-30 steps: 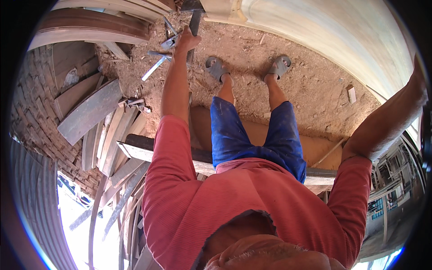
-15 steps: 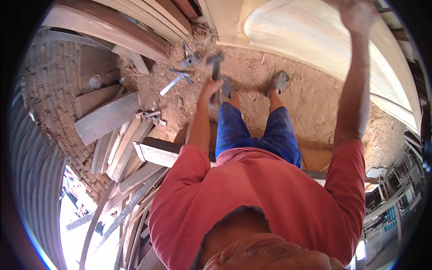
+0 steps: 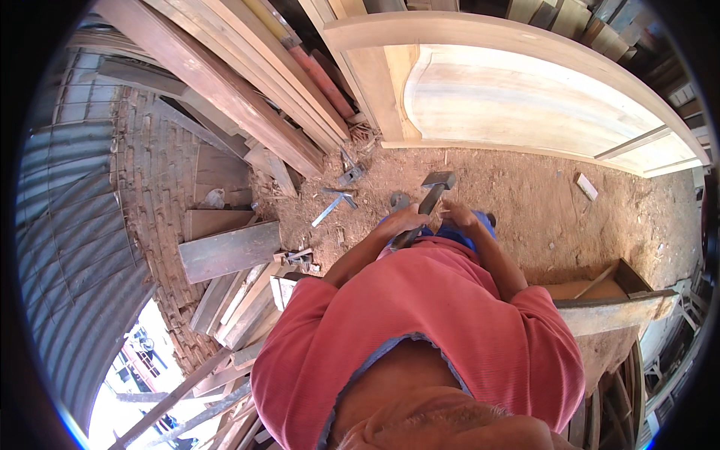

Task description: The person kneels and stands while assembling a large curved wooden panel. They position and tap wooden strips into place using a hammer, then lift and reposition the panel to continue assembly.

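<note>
A hammer (image 3: 430,202) slants across my lap, its dark metal head pointing away from me. My left hand (image 3: 410,219) is closed around its handle below the head. Just right of the handle is my right hand (image 3: 459,216), its fingers drawn together in a pinch. What they hold, if anything, is too small to make out. Beyond my feet, a pale wooden panelled door (image 3: 510,94) with a curved moulding stands on its long edge. On the ground to the left lie a try square (image 3: 335,206) and a hand plane (image 3: 350,176).
Long planks (image 3: 217,82) lean at the far left, above a stack of tiles or bricks (image 3: 150,202). Offcuts (image 3: 240,300) pile up at my left side. A wooden trough-like box (image 3: 615,311) is at my right. One small white-faced block (image 3: 586,187) lies on the sawdust-covered ground.
My right hand has come down from the door to beside the hammer. The left hand has brought the hammer in over my lap. The whole view has shifted, showing more of the door.
</note>
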Tool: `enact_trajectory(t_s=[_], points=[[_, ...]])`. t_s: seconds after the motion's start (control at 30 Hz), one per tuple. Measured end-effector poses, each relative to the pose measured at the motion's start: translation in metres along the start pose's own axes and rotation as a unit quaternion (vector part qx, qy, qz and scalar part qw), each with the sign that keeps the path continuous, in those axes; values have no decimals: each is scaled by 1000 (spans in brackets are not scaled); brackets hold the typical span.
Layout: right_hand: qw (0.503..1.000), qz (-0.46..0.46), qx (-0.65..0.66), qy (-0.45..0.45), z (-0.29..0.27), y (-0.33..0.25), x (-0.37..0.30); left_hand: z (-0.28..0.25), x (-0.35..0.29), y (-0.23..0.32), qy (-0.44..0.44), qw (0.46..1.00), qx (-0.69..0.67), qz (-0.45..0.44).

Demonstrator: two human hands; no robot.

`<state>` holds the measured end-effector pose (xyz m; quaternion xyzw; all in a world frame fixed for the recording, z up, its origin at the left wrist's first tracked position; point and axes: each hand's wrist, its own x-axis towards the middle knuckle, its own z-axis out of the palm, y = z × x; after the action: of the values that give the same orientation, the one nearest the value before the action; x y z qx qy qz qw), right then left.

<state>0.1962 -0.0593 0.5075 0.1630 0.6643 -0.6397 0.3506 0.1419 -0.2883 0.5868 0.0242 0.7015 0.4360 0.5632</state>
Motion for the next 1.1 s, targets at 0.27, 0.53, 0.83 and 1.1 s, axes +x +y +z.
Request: enact_trajectory(t_s=[0.27,0.53,0.83,1.1], points=[[896,20,432,104,-39,11,-30,99,28,82,3,994,87,66],[836,-9,503,218,-212,107,-139,235,73,118,19,985,82,151],[625,85,440,639,-355,259,-357,199,74,6,101,963,237,79],[634,235,191,712,-306,344,-514,158,76,-40,144,948,224,-172]])
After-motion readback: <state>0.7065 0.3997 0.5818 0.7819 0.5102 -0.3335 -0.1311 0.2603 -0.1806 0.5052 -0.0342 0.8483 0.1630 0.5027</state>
